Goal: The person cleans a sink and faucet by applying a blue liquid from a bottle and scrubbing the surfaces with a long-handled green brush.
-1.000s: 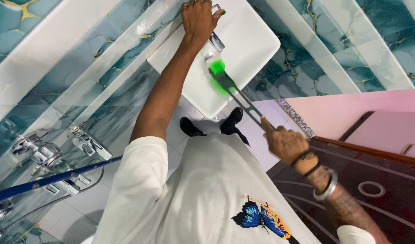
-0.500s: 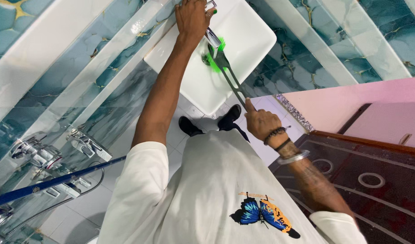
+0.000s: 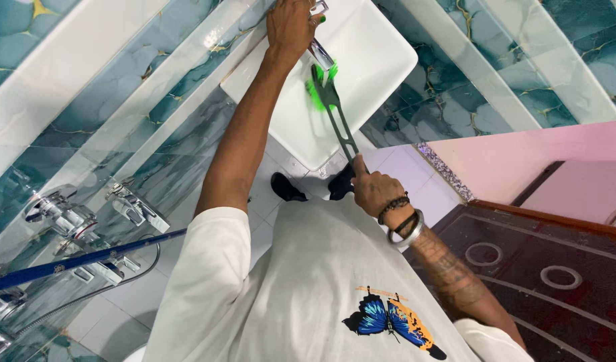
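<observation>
Green-bristled brush (image 3: pixel 324 90) clamped in right hand (image 3: pixel 371 190); left hand (image 3: pixel 291 27) grips chrome tap (image 3: pixel 319 50).

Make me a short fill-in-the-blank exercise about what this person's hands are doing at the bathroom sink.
1. The right hand grips the grey handle of a scrubbing brush whose bristles are ____.
2. The left hand rests on the chrome ____ at the back of the basin.
3. The brush head lies inside the white ____.
4. The right wrist wears a silver ____ beside dark beaded bracelets.

Missing words: green; faucet; sink; bangle
</observation>
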